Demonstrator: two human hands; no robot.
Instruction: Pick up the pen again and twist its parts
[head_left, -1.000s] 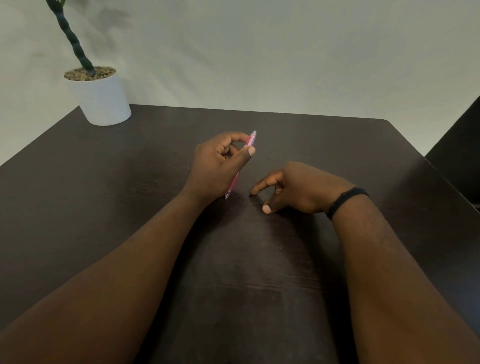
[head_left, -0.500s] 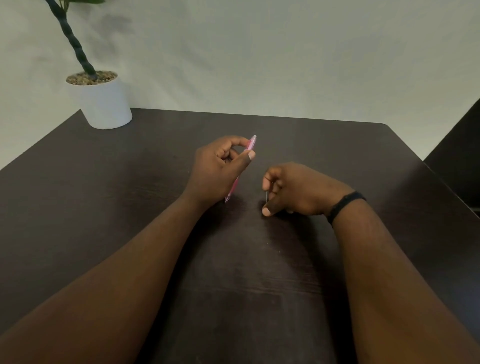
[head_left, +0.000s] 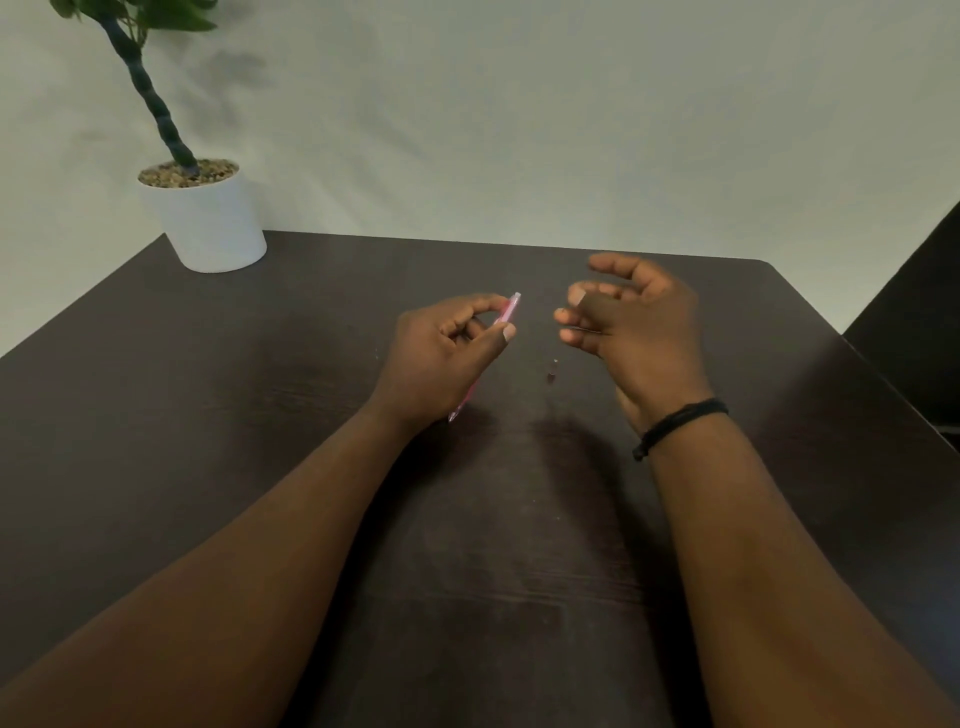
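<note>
Pink plastic marks the pen (head_left: 508, 312), which we find pinched between the thumb and forefinger of the left hand (head_left: 441, 358); its remaining fingers (head_left: 467, 332) are curled in behind the barrel. The pen runs slantwise, its upper end showing just past the fingertips and its lower tip emerging below the heel of the hand, close above the dark wood-grain worktop (head_left: 260, 415). The right hand (head_left: 634, 332) is raised off the worktop, its fingers (head_left: 613, 267) spread and loosely bent; we note some blur, and we see nothing held in it. A small dark piece (head_left: 552, 370) lies on the worktop just below the right fingertips, between the two hands; we cannot tell what it is. A black band (head_left: 680, 423) circles the right wrist. Well beyond the left fingers, at the far corner, stands a white pot (head_left: 208, 228) with a plant.
</note>
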